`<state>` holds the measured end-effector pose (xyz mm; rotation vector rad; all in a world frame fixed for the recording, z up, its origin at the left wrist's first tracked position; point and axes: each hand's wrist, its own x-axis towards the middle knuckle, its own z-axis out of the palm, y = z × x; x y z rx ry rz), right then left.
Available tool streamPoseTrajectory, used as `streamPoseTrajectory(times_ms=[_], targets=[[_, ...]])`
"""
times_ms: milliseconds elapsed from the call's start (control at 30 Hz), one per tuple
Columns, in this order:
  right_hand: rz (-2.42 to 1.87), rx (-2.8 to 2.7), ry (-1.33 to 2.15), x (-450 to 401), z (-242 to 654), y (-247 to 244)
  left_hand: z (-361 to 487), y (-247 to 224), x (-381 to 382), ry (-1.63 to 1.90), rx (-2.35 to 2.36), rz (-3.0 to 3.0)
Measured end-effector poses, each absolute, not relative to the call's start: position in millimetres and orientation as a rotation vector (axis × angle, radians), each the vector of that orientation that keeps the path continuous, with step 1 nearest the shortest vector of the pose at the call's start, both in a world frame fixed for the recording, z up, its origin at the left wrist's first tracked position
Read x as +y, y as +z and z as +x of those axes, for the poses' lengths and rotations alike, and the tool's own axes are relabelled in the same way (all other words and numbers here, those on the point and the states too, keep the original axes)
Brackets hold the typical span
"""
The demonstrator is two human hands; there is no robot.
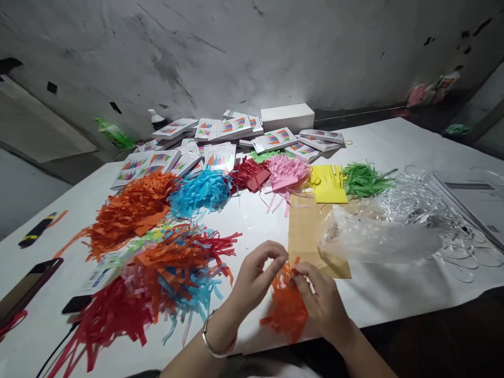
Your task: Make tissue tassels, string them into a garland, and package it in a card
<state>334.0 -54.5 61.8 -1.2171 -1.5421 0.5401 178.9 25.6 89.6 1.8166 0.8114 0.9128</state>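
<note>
An orange tissue-paper tassel (289,310) with cut fringe strips hangs between my hands over the near edge of the table. My left hand (258,270) is closed in a pinch, thumb and forefinger together at the tassel's upper left edge. My right hand (325,299) pinches the tassel's top from the other side. Just beyond my hands lies a flat brown paper sheet or bag (303,231). To the left is a mixed heap of finished-looking fringes, with orange fringe (173,257), red fringe (122,310) and light blue fringe (192,291).
Farther back sit piles of orange (134,207), blue (202,193), red (252,174), pink (289,170), yellow (329,184) and green (366,179) fringe. Clear plastic (378,239) and silver strands (417,202) lie right. Several printed boxes (232,128) line the wall; a phone (29,289) lies left.
</note>
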Motion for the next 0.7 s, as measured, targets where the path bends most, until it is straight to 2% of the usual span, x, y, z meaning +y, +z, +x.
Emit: streamPoseTrajectory(times_ms=[133,200,267,400,533,700], targets=[[-1.445,-1.483,0.394,-33,365,94,230,86,59,0.945,0.824,2.088],[-1.780,-1.541,0.247,-19,388,102,265,78,73,0.605,0.639,2.442],[-2.143,-1.534,0.108,-13,412,97,294,67,80,0.394,0.462,2.546],[-2.497,-1.389,0.114,-42,446,55,314,47,82,0.169,0.373,2.634],[-2.559,-1.391,0.198,-81,447,16,319,41,89,0.123,0.571,2.685],[-2.532,-1.384,0.220,-88,440,6,349,45,99,0.016,0.632,2.759]])
